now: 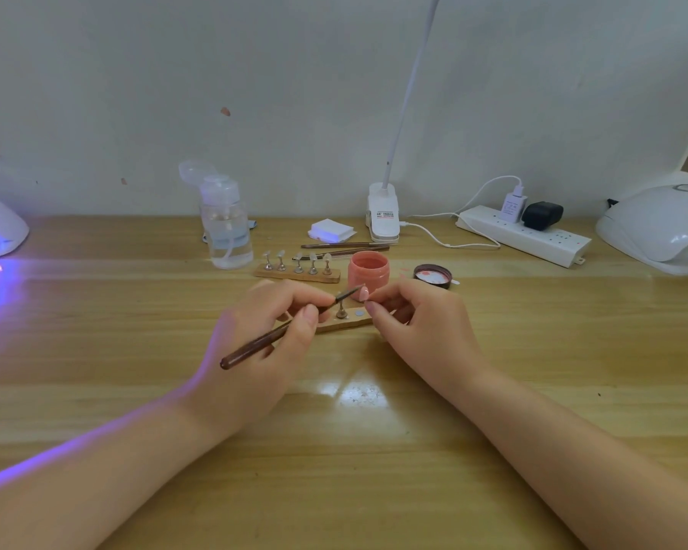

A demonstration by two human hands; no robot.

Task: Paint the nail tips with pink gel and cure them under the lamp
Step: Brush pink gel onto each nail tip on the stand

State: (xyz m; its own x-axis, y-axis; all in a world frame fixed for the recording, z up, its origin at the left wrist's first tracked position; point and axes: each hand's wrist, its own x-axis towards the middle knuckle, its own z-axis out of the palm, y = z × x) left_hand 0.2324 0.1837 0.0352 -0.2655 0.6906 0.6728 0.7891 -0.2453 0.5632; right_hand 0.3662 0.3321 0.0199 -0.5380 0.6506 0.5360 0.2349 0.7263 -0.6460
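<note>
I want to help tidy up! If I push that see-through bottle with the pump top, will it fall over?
Probably, if pushed high: the pump bottle is tall and narrow. Its liquid looks about half full, which should steady it somewhat. It likely feels smooth and slippery.

1. Your left hand [263, 351] and forearm were bare, with no sleeve or ring.
2. Your right hand [422, 331] was bare too.
3. Your fingernails were short and unpainted.
</note>
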